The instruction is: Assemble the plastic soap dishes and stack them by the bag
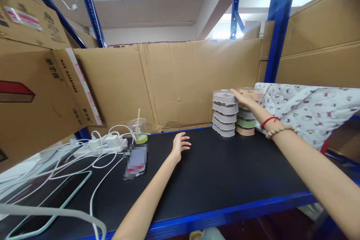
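Observation:
My right hand [244, 97] is at the top of two neighbouring stacks of wavy-edged containers with clear lids. It grips the top peach container [257, 93] of the right stack, with most of its fingers hidden behind the hand. Close beside its thumb stands the left stack of greyish containers [225, 109]. Lower in the right stack are a green container [246, 123] and a peach one [245, 131]. My left hand [180, 147] hovers above the black tabletop [213, 172], fingers spread, holding nothing.
At the left lie a phone [136, 161], a tablet-like device [53, 198], white cables [98, 187] and a power strip [112, 142]. A plastic cup [140, 131] with a straw stands behind. Cardboard [180, 86] walls the back; patterned cloth [306, 108] hangs at right.

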Motion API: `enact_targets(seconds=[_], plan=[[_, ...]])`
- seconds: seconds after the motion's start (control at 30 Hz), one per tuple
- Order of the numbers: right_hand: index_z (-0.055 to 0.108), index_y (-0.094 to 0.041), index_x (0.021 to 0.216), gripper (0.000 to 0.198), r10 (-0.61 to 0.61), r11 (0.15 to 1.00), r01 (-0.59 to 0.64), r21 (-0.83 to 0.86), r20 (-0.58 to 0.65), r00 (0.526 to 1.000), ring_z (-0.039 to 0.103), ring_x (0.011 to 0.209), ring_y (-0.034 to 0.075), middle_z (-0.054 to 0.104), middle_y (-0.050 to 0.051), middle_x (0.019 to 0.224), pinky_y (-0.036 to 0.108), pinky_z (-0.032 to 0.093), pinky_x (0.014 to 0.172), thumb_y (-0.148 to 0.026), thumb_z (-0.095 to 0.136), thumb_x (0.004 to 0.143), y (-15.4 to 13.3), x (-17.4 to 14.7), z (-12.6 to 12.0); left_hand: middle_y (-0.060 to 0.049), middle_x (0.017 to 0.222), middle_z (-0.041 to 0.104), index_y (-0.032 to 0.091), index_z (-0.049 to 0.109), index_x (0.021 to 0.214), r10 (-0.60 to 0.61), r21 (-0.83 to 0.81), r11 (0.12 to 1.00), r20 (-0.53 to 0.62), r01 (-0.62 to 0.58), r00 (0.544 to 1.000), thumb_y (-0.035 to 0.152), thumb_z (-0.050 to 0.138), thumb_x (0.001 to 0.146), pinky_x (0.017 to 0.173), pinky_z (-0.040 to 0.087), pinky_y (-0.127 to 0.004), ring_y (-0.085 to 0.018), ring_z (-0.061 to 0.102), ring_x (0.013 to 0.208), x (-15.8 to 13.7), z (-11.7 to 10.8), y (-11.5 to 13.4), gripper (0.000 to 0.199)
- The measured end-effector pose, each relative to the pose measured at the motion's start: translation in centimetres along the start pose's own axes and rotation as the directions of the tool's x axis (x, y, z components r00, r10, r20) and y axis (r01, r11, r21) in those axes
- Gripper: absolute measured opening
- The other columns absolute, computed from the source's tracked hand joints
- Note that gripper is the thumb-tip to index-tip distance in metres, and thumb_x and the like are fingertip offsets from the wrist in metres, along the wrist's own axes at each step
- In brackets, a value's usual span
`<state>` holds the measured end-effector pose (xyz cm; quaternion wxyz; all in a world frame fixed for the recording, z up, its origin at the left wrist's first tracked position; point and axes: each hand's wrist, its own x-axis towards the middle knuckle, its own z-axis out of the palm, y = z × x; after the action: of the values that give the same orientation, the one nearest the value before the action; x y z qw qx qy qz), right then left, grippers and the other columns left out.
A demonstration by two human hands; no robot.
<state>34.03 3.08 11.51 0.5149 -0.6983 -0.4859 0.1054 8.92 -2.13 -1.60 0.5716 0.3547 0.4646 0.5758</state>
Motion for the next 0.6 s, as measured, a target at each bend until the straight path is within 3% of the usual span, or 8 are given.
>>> enact_targets(seconds=[0.13, 0.23, 0.37, 0.47, 0.6], plan=[[0.052, -0.007, 0.122, 0.068, -0.14, 0.972, 0.111, -0.209, -0.132, 0.981, 0.037, 0.127, 0.04, 0.048, 0.026, 0.127, 0.057, 0.03, 0.1, -0.055, 0.06, 0.074, -0.3, -0.5, 0.6, 0.0, 0.068, 0.06, 0.019, 0.051, 0.086, -0.006, 0.008, 1.0, 0.015, 0.006, 1.0, 0.022, 0.046, 0.08, 0.041, 0.04, -0.018, -0.007, 0.053, 0.041, 0.1, -0.2, 0.1, 0.008], [0.044, -0.014, 0.132, 0.086, -0.26, 0.937, 0.23, -0.264, -0.085, 0.962, 0.033, 0.128, 0.043, 0.041, 0.024, 0.132, 0.059, 0.028, 0.099, -0.054, 0.073, 0.061, -0.4, -0.6, 1.1, -0.001, 0.069, 0.06, 0.019, 0.053, 0.086, 0.015, -0.001, 1.0, 0.034, -0.015, 0.999, 0.026, 0.051, 0.079, 0.042, 0.04, -0.018, -0.008, 0.053, 0.042, 0.3, -0.5, 0.2, 0.011], [0.053, -0.011, 0.124, 0.075, -0.29, 0.905, 0.294, -0.308, 0.061, 0.955, 0.04, 0.121, 0.041, 0.049, 0.022, 0.119, 0.052, 0.031, 0.098, -0.039, 0.079, 0.059, -0.6, -0.5, 1.4, -0.001, 0.069, 0.06, 0.019, 0.054, 0.088, 0.041, 0.01, 0.999, 0.053, -0.042, 0.998, 0.029, 0.053, 0.078, 0.041, 0.04, -0.018, -0.008, 0.054, 0.043, 0.3, -0.7, 0.3, 0.014], [0.055, -0.014, 0.12, 0.068, -0.349, 0.901, 0.32, -0.292, -0.052, 0.936, 0.04, 0.12, 0.039, 0.045, 0.02, 0.122, 0.052, 0.03, 0.099, -0.04, 0.077, 0.062, -0.8, -1.1, 1.4, -0.001, 0.069, 0.061, 0.019, 0.056, 0.092, 0.052, 0.036, 0.998, 0.105, -0.056, 0.993, 0.03, 0.056, 0.078, 0.041, 0.041, -0.017, -0.008, 0.055, 0.044, 0.2, -0.5, 0.5, 0.017], [0.047, -0.021, 0.128, 0.067, -0.486, 0.872, 0.454, -0.182, -0.219, 0.846, 0.037, 0.125, 0.034, 0.036, 0.015, 0.132, 0.052, 0.03, 0.1, -0.047, 0.067, 0.07, -1.0, -4.1, 3.2, -0.005, 0.079, 0.066, 0.022, 0.055, 0.113, 0.083, -0.016, 0.997, 0.219, -0.082, 0.972, 0.04, 0.061, 0.078, 0.051, 0.049, -0.021, -0.012, 0.063, 0.056, -0.3, 0.1, 0.7, 0.039]])
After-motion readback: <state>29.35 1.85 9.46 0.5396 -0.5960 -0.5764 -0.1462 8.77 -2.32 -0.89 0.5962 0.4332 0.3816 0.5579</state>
